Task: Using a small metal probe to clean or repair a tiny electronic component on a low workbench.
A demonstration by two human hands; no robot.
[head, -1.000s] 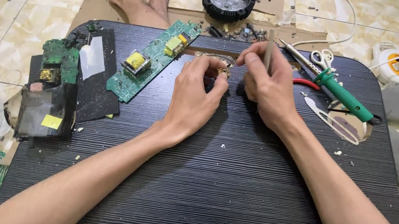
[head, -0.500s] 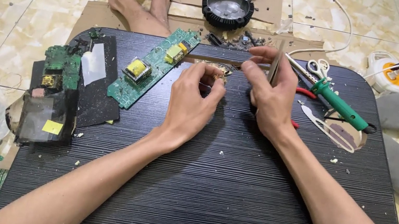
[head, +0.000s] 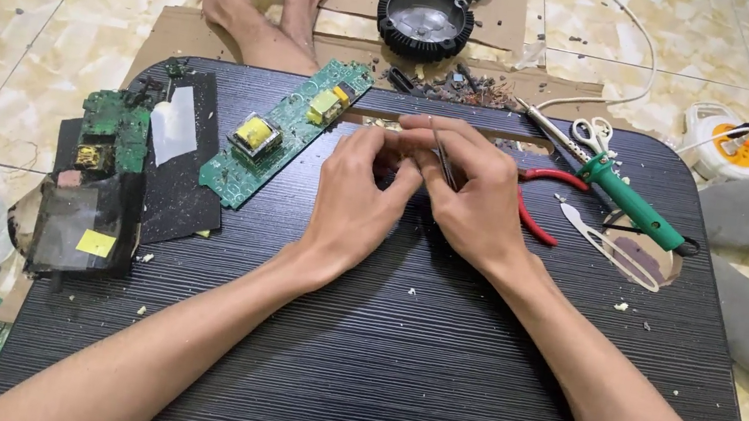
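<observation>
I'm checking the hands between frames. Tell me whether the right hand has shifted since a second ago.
Yes. The right hand has moved left, away from the green-handled soldering iron and closer to the long green circuit board, meeting the left hand.

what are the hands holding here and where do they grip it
The right hand pinches thin metal tweezers around mid-length. The left hand meets its fingertips at the tweezers' lower end; whether it holds anything cannot be told.

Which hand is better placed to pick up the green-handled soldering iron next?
Probably the right hand: the green-handled soldering iron lies just to its right on the black table, while the left hand would have to cross over. The right holds thin tweezers.
</observation>
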